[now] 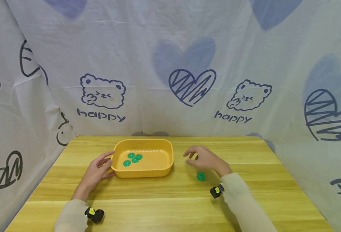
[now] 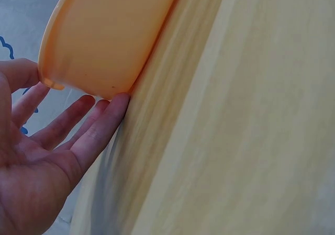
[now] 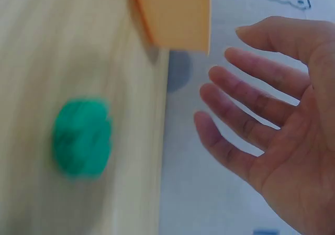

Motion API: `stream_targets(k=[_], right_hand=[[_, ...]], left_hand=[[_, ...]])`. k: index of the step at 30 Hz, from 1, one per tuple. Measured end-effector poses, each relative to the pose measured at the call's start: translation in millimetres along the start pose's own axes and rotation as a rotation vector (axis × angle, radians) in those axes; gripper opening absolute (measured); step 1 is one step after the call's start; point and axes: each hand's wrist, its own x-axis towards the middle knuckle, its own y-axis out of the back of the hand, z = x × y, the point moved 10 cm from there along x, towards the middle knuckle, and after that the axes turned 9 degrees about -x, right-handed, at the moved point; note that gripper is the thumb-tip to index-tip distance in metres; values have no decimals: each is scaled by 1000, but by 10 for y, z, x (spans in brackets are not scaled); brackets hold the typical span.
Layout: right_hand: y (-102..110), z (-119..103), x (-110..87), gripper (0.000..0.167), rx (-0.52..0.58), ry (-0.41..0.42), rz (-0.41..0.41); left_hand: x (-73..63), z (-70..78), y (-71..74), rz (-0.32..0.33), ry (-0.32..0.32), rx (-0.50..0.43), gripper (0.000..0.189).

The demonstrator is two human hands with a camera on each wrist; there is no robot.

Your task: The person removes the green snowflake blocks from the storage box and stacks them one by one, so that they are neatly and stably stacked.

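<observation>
- Holding yellow tub (image 1: 143, 174) at left end w/ L hand (image 1: 96, 171), w/ fingers spread on outside wall. Can't tell how tight.
- Holding nothing in R hand (image 1: 204, 158): fingers apart, a bit bent, up over table (image 1: 158, 211), near tub's right side.
- See 1 loose green disc (image 1: 201, 176) on table, just on near side of R hand, well apart from tub.
- Count 4 green discs (image 1: 127, 163) in tub, bunched left of mid.
- Might knock loose disc away w/ R sleeve (image 1: 236, 190) or black wrist cam (image 1: 216, 191), b/c of being so close if lowered.
- Might miss when pinching it, b/c of being flat & thin; could just skid on smooth wood.
- Could slide or tip tub by pushing too hard w/ L hand, prob. making discs inside slip about.
- Could bump tub's right wall w/ R fingers if swung low.
</observation>
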Motion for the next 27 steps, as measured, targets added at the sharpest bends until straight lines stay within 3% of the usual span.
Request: stream_targets(k=[7, 15, 20, 27], right_hand=[[-59, -433, 432, 25, -1, 135, -9], [-347, -726, 831, 23, 41, 189, -29], [-588, -838, 1042, 25, 37, 173, -66], [-814, -975, 1194, 29, -5, 101, -115]], left_hand=[[9, -17, -10, 5, 14, -4, 52], [14, -31, -4, 11, 25, 2, 52], [0, -26, -6, 10, 29, -4, 52], [-10, -19, 9, 9, 16, -10, 52]])
